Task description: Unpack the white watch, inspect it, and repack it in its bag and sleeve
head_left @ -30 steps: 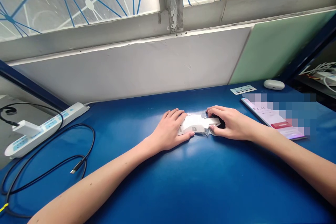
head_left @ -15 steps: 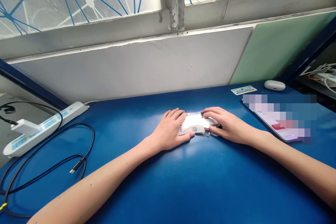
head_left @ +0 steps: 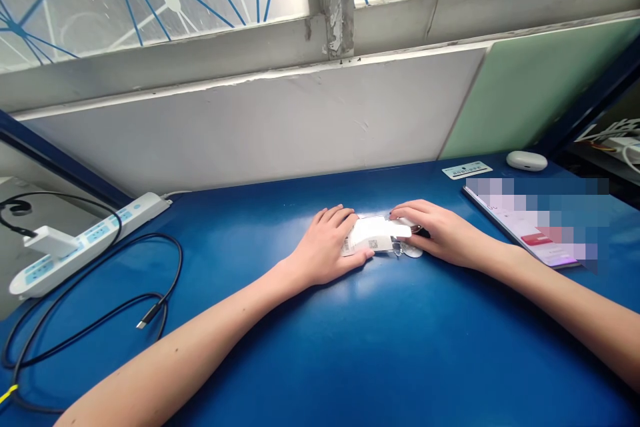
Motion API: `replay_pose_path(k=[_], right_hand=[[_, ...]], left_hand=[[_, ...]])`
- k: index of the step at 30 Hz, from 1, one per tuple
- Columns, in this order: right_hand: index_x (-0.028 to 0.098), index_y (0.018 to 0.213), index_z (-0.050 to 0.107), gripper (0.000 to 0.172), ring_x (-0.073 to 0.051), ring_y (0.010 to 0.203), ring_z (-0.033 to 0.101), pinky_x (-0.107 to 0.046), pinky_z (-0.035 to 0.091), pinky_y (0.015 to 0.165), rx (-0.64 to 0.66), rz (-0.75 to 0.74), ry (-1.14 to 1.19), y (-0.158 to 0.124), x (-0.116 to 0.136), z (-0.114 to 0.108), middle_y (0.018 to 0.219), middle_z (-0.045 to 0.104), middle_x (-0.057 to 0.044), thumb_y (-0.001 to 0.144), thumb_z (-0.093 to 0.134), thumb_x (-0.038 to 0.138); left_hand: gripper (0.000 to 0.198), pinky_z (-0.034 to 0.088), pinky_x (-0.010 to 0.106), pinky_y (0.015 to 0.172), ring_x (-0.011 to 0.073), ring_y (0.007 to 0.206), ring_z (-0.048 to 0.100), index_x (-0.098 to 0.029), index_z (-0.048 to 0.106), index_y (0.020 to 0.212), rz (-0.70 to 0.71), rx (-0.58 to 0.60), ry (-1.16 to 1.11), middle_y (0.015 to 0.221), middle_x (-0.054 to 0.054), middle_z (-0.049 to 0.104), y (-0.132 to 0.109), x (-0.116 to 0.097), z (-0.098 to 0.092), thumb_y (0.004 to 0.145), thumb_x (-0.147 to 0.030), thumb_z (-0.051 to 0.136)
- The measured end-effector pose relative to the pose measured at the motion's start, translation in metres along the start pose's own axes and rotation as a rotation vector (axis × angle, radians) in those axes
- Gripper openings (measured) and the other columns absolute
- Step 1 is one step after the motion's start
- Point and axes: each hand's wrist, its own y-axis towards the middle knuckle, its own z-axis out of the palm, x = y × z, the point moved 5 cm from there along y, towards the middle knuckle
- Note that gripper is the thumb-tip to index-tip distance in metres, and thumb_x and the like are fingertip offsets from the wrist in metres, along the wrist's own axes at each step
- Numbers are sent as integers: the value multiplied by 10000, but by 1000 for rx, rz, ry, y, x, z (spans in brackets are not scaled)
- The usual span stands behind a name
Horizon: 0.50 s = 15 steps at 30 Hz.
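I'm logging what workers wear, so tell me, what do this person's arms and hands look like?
The left hand and right hand are bare, with no gloves, rings or watch showing. The left forearm and right forearm are bare too, with no sleeve in view.

The left hand (head_left: 325,247) and right hand (head_left: 443,233) were bare. The left forearm (head_left: 210,327) and right forearm (head_left: 565,300) were bare along their whole visible length.
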Motion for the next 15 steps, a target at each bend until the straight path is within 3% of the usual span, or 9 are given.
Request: replay_pose_path(k=[9, 15], right_hand=[[186, 1211, 571, 296, -289, 1020, 629, -440, 565, 841, 2, 12, -50, 0, 3, 3, 1150, 634, -152, 946, 447, 142], [219, 1230, 529, 250, -278, 1025, 642, -433, 566, 851, -155, 134, -30, 1, -8, -6, 1202, 602, -136, 1004, 437, 272]], left_hand=[[558, 310, 567, 1165, 375, 1404, 419, -177, 539, 1308, -15, -11, -12, 1447, 153, 532, 0, 2, 1, 920, -576, 582], [593, 294, 565, 1180, 387, 1419, 396, -129, 493, 1346, -37, 4, -50, 1436, 174, 539, 1, 2, 1, 918, -525, 597]])
